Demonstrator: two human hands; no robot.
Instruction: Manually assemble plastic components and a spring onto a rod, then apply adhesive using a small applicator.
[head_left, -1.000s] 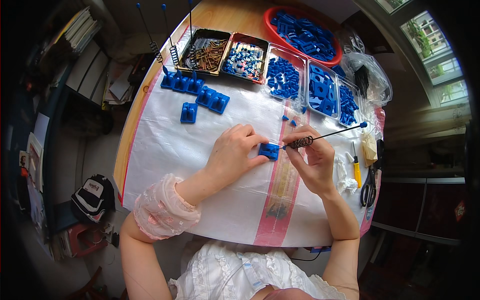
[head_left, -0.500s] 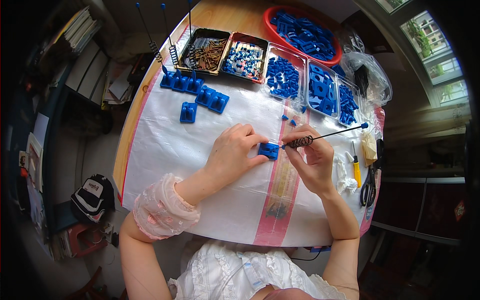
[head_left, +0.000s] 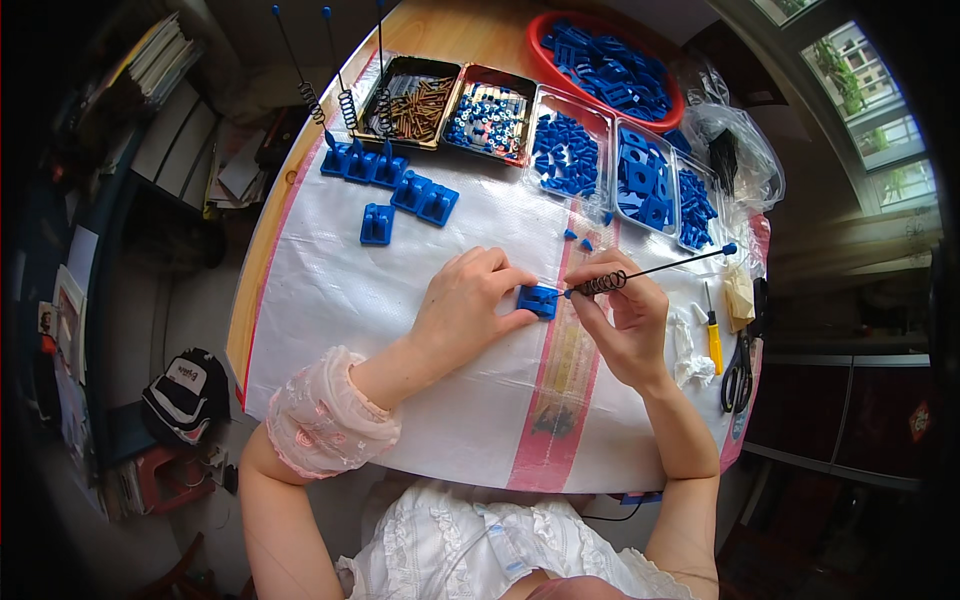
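Observation:
Thumb and fingers of my left hand (head_left: 460, 305) grip a small blue plastic base (head_left: 538, 303) on the white sheet. Just right of it, my right hand (head_left: 632, 325) pinches a black spring rod (head_left: 680, 263) by its coil. The rod slants up to the right, with a blue knob at its far end, while its thin lower end meets the base. Whether that end sits inside the base cannot be made out. Two small blue pieces (head_left: 586, 244) lie on the sheet beyond my right hand.
Far left stand several blue bases (head_left: 390, 170), three bearing upright spring rods. Across the back are a tray of brass-coloured screws (head_left: 418, 105), a tray of small nuts (head_left: 488, 115), clear boxes of blue parts (head_left: 570, 155) and a red basin (head_left: 537, 65). A yellow-handled screwdriver (head_left: 714, 345) and black scissors (head_left: 737, 380) lie right.

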